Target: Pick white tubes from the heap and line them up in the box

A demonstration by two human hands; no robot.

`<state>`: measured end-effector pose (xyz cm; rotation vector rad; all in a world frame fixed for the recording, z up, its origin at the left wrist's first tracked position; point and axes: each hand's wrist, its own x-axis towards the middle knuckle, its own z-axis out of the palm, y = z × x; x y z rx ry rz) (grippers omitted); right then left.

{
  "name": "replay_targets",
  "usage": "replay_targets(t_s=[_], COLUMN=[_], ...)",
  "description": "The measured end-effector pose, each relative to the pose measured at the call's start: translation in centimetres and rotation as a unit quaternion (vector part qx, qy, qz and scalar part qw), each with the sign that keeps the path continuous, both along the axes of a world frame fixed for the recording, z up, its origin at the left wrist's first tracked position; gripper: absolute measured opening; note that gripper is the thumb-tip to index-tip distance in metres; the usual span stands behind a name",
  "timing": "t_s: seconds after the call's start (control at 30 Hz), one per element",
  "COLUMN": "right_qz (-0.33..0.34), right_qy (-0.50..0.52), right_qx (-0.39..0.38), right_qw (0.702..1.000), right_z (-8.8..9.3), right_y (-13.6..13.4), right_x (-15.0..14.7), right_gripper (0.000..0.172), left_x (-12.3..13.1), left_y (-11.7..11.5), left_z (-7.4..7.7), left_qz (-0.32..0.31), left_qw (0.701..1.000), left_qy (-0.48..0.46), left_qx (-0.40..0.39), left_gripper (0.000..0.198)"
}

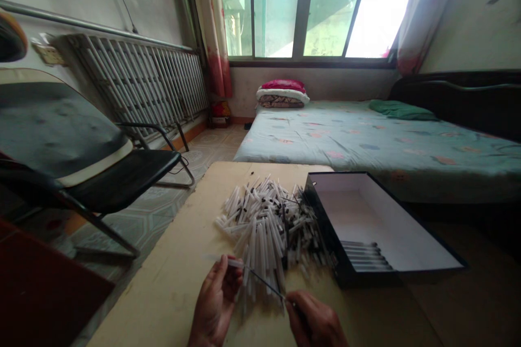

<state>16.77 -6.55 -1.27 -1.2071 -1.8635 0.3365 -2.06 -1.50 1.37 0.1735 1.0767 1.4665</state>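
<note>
My left hand (215,298) pinches a translucent white plastic tube (235,263) between thumb and fingers, low in the middle of the head view. Closed around the near end of a thin dark rod (266,284), my right hand (314,319) is to its right. The rod's far tip meets the tube's right end; whether it is inside, I cannot tell. Just beyond both hands lies a loose pile of translucent tubes (260,244), mixed with small black parts (287,210) and dark thin pieces. Several filled tubes with dark ends (364,256) lie side by side in the open box (419,227).
The black-edged box stands on the right of the pale table (171,265). Past the table is a bed (345,135) with folded bedding (283,93). A black folding chair (122,173) stands at the left, in front of a metal bed frame (142,76).
</note>
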Motion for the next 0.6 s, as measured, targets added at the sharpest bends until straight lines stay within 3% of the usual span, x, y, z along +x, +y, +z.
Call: replay_targets(t_s=[0.27,0.37,0.5,0.6], right_qz=[-0.006,0.005,0.037,0.039], right_qy=[0.010,0.075,0.245,0.309], right_qx=[-0.010,-0.086,-0.276,-0.314], right_qw=[1.000,0.993,0.929,0.897], right_z=[0.4,0.7,1.5,1.8], right_y=[0.0,0.0,0.2,0.1], right_x=[-0.2,-0.4,-0.8,-1.1], right_gripper=[0.027,0.030,0.040,0.046], left_x=[0.3,0.3,0.0,-0.3], left_y=[-0.3,-0.4,-0.7,-0.9], left_z=[0.0,0.0,-0.2,-0.3], left_qz=[-0.019,-0.034,-0.058,-0.064], left_qw=[0.999,0.999,0.998,0.997], left_qy=[0.027,0.035,0.016,0.008], left_qx=[0.013,0.023,0.030,0.036], left_gripper=[0.005,0.002,0.009,0.014])
